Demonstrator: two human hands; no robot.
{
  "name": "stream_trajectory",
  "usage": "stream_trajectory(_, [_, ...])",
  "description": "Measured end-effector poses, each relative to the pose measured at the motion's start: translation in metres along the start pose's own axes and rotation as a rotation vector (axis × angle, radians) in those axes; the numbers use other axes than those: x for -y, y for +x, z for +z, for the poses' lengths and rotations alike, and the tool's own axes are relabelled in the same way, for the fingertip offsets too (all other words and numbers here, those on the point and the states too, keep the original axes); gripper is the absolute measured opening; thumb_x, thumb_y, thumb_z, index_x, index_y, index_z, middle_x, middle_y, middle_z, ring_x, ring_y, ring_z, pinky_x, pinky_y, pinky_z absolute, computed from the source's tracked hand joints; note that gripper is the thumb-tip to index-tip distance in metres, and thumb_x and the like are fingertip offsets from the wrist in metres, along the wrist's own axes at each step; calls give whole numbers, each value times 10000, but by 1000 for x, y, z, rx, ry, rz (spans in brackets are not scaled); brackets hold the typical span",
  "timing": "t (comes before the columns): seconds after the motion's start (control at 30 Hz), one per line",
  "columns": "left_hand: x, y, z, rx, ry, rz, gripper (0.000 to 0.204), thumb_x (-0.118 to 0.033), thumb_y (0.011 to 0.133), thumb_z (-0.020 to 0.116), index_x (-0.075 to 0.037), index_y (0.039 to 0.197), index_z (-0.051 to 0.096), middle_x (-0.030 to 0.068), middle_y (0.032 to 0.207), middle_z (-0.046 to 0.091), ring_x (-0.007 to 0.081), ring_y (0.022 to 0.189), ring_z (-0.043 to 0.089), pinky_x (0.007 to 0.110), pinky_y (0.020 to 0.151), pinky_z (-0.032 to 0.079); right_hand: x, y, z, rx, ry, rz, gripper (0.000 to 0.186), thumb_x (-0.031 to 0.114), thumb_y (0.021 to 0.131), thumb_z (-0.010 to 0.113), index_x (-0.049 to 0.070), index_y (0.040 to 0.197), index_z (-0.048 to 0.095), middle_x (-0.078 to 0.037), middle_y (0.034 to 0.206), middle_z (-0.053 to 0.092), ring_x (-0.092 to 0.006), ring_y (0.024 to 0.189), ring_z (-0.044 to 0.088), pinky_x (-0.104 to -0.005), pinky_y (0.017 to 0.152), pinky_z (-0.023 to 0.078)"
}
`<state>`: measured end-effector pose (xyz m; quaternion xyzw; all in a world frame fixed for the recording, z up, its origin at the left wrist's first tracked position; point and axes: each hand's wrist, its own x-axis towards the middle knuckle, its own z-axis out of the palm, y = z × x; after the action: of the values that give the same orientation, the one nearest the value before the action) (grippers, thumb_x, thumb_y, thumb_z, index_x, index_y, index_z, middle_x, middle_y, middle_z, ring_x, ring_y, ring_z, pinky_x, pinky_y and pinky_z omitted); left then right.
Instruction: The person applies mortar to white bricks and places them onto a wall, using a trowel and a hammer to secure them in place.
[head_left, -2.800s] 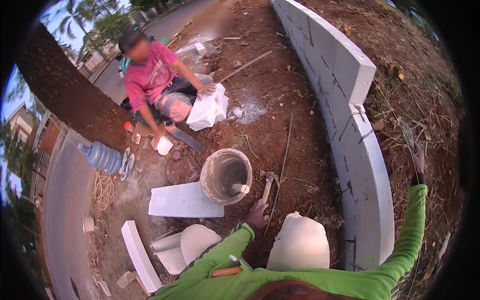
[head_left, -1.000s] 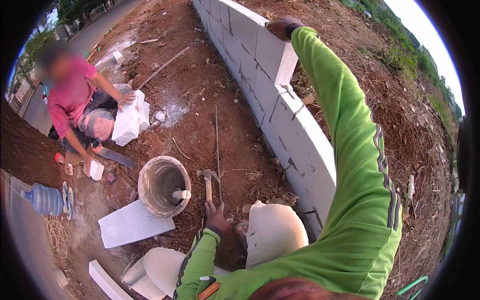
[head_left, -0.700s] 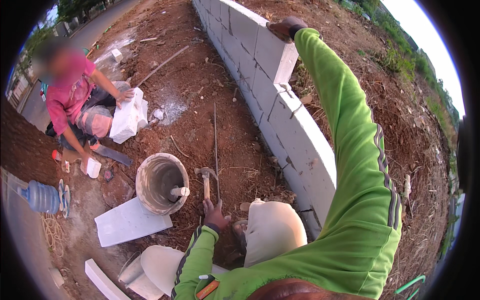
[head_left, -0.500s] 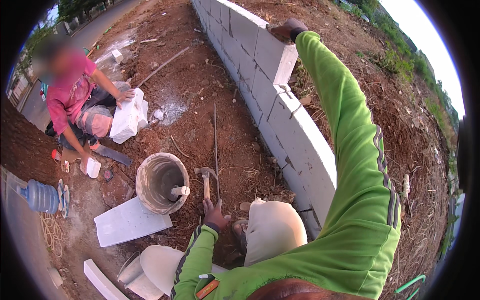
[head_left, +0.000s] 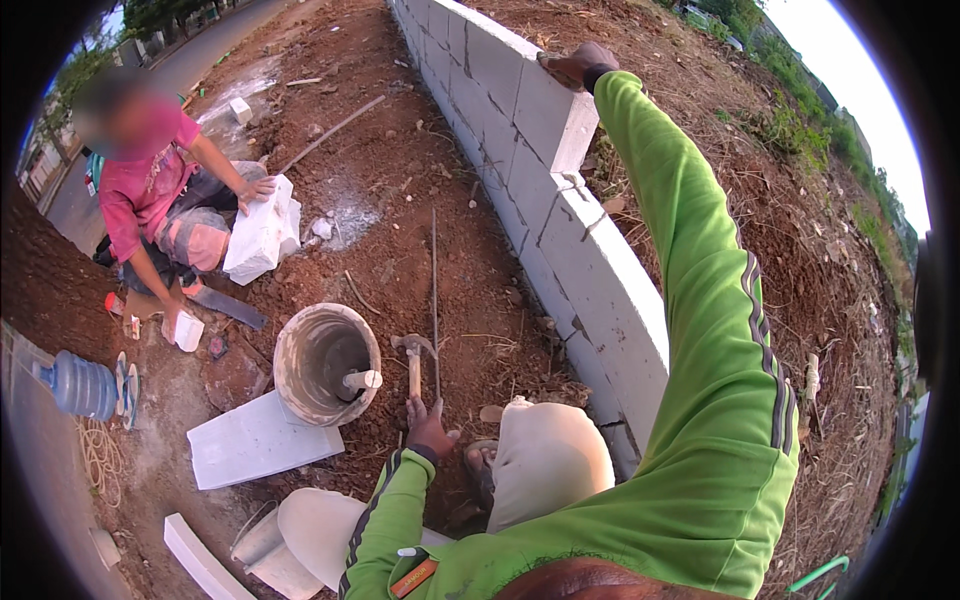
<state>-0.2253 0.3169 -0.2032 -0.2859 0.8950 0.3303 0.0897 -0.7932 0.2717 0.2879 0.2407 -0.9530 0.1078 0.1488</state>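
My left hand (head_left: 431,432) is closed round the lower end of a hammer's wooden handle, low over the soil. The hammer (head_left: 414,365) points away from me, its metal head at the far end. Just right of it lies a thin straight rod (head_left: 434,290). My right arm is stretched far forward along a low wall of white blocks (head_left: 600,260). At its end my right hand (head_left: 582,66) grips the top edge of the upper end block (head_left: 550,110), fingers curled over it; the fingertips are partly hidden.
A mortar-stained bucket (head_left: 300,365) with a stick inside stands left of the hammer, beside a flat white slab (head_left: 250,440). Far left, a person in a pink shirt (head_left: 150,190) handles white blocks (head_left: 262,235) near a handsaw (head_left: 228,306). A blue water jug (head_left: 80,386) lies by a tree trunk.
The view has shifted very slightly. My hands keep their places on the hammer and on the wall block.
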Motion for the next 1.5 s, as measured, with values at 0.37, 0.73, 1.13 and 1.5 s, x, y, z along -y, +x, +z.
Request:
stream_trajectory(0.37, [-5,-7,-7,13,-10,-42,962,-404,797,811,-98,1586,354,395,1637,-25,539,1540,11,539,1258,152,11,-22,-4,52,75,-34,561,706,780,707,153,694,756,-58,845,749,-251,869,741,-379,807,566])
stream_trajectory(0.73, [4,-4,1,-8,-6,-5,975,-455,788,818,-98,1578,372,431,1616,-33,582,1521,25,548,1249,169,-18,-2,-15,48,158,-120,676,661,770,684,19,955,788,-195,973,756,-334,961,735,-422,879,556])
stream_trajectory(1.13, [-7,-3,-8,31,6,-44,952,-436,806,798,-122,1590,357,401,1633,-28,551,1534,34,542,1253,163,-45,-64,-16,357,47,-72,362,315,785,786,-19,920,758,-128,803,759,-230,695,756,-377,686,625])
stream_trajectory(1.5, [1,-1,-4,12,9,-25,964,-475,796,802,-107,1580,378,445,1606,15,592,1514,53,551,1248,173,-47,-69,-11,260,44,-102,254,269,773,762,26,844,790,-118,761,759,-245,733,764,-372,748,612])
